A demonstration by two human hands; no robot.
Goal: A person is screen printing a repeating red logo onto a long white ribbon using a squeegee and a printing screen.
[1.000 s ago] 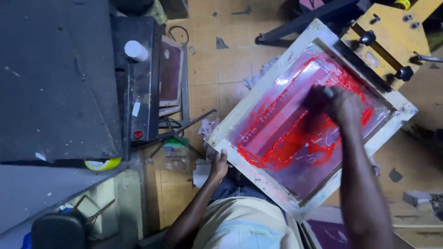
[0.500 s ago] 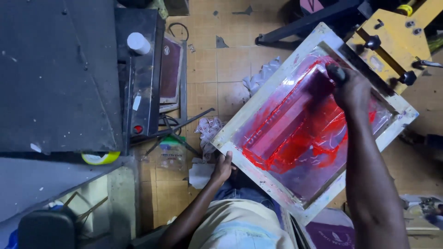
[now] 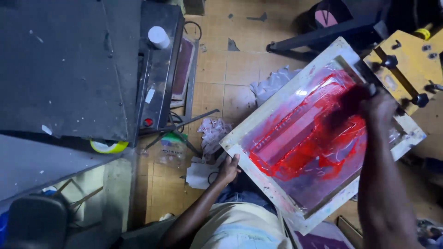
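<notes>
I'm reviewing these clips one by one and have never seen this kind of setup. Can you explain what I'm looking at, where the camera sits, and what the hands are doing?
There is no machine arm here: a person works with bare hands, and the single camera sits on their head, looking straight down. The big tilted rectangle is a screen-printing frame, pale wood around a mesh smeared with red ink. Its far end meets a yellow hinge clamp with black knobs. The left hand rests on the frame's near corner. The right hand is over the mesh near the clamp, closed on a dark tool that is too blurred to name. Below is a tiled floor with crumpled rags. To the left stands a dark table, with a roll of yellow tape at its edge.
</notes>
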